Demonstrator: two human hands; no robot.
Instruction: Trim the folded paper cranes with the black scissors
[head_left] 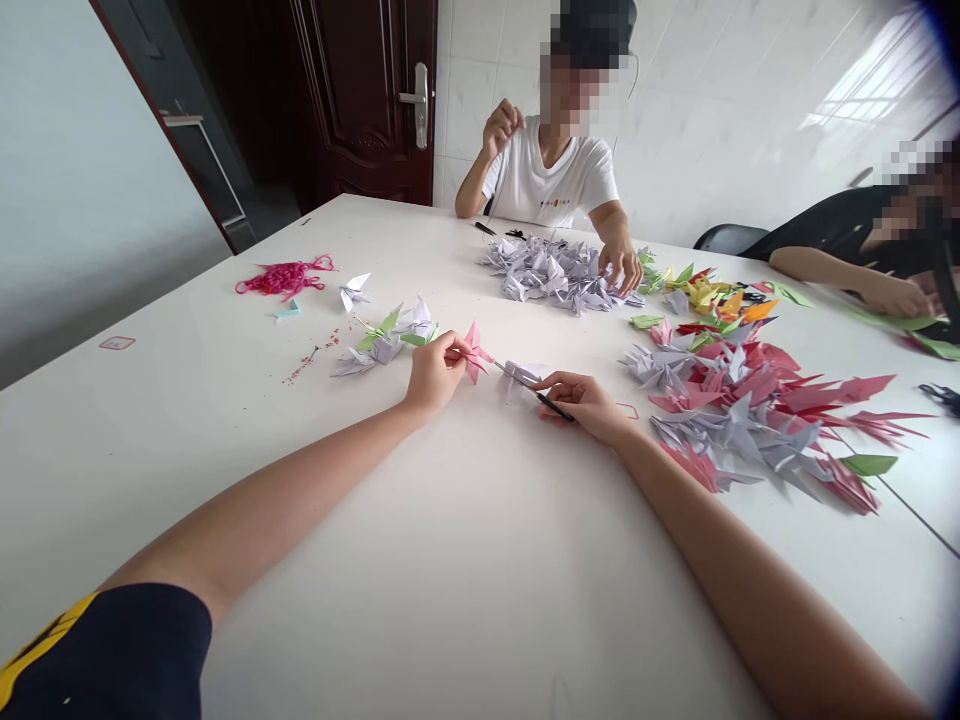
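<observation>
White tabletop [225, 480] carried everything. A co-worker in a white T-shirt [551, 175] sat across it, with one hand [620, 265] on a pile of lilac paper cranes [555, 275]. A bigger heap of pink and lilac paper cranes [739, 415] lay right of the person's hands; a tangle of red cord [285, 280] and scattered red beads [304, 365] lay to the left.

Both forearms came in low from the near edge and converged mid-tabletop. Left hand [439, 375] was in a narrow pinch, holding a pink paper crane [472, 352] just off the surface. Right hand [589, 405] was also narrow, pinching a thin dark rod [553, 400] angled toward the crane. Couldn't tell if the tip had entered the paper; the left fingers hid part of the contact area.

Risks: an off-axis rod could tear the crane, or the tip could jab the left fingers. Too hard a pinch could crush the folds. A lilac crane [521, 378] sat right under the rod, so it could snag. Loose beads could roll if knocked
</observation>
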